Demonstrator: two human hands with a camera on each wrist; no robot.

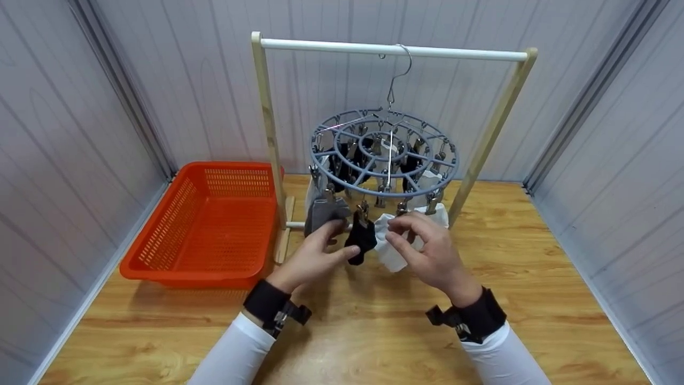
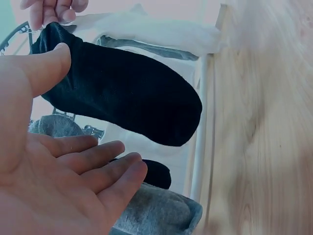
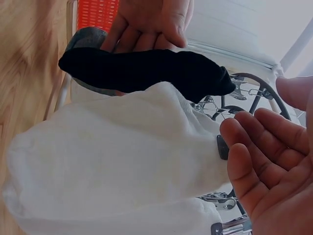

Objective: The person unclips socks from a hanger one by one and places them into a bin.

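A black sock (image 1: 361, 241) hangs by a metal clip (image 1: 363, 213) from the front of a round grey drying hanger (image 1: 386, 193). My left hand (image 1: 316, 255) is beside it, the thumb against the sock near its cuff in the left wrist view, the other fingers extended and apart from it. To the right hangs a white sock (image 3: 107, 152), clipped at its cuff. My right hand (image 1: 430, 251) is close by that cuff with fingers loosely bent and nothing in its grasp. A grey sock (image 1: 323, 212) hangs just behind my left fingers.
The hanger's hook (image 1: 407, 64) sits over the white bar (image 1: 331, 47) of a wooden-legged rack. More black and white socks hang around the ring. An orange plastic basket (image 1: 197, 275) stands on the wood-patterned surface at the left. Pale panel walls surround the area.
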